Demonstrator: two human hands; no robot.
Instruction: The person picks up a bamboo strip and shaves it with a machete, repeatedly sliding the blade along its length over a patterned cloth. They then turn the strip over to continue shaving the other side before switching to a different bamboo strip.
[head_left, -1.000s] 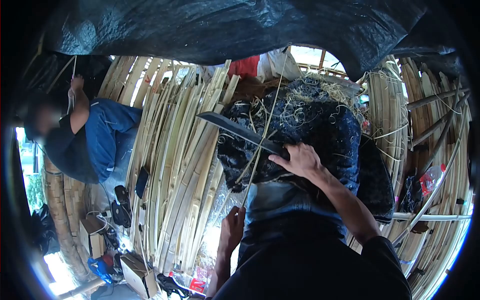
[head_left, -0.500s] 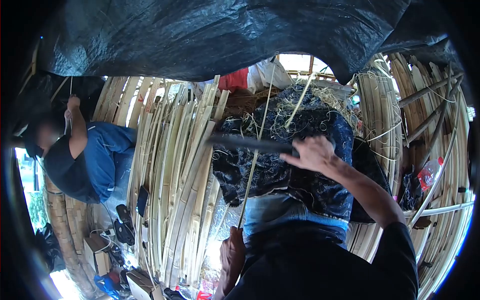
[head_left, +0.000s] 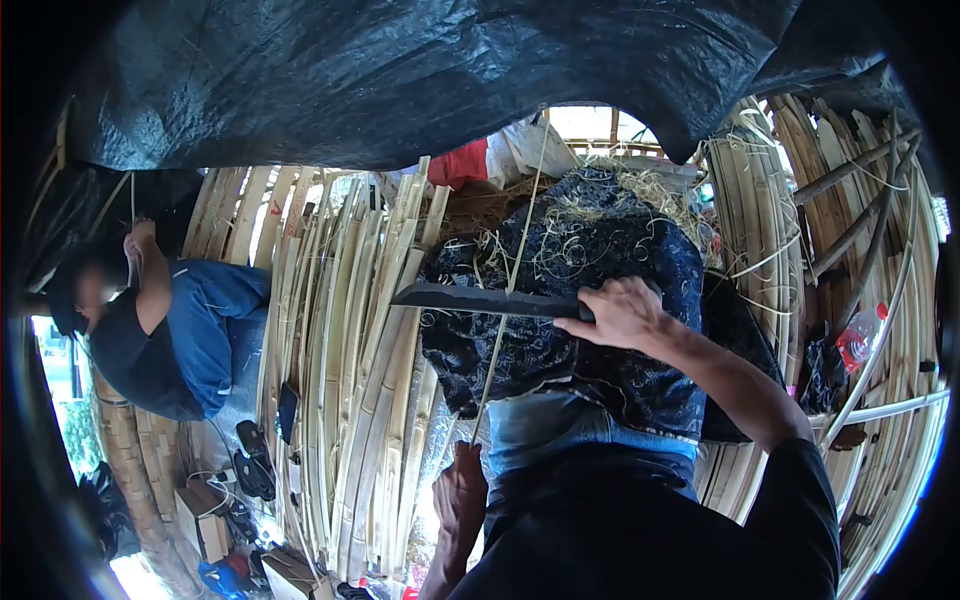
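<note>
My right hand point(head_left: 624, 315) is closed round the handle of a long dark machete point(head_left: 475, 299), whose blade points left across my lap. Lower down, my left hand point(head_left: 461, 495) grips the near end of a thin bamboo strip point(head_left: 494, 365). From there the strip runs up and away, and the blade meets it at about mid-length. Under both, a dark patterned cloth point(head_left: 640, 370) covers my legs, with thin curled shavings point(head_left: 580, 240) scattered over its far part.
Long split bamboo slats point(head_left: 340, 380) lie close on my left; more slats point(head_left: 755, 220) stand at right. A black tarp point(head_left: 430, 80) hangs overhead. At far left sits another person point(head_left: 140, 350) with raised hands. A plastic bottle point(head_left: 858, 345) lies at right.
The machete, blurred by motion before, now shows sharply against the strip. A pale sliver that stuck up above the cloth is no longer there. My left hand stays near the same spot.
</note>
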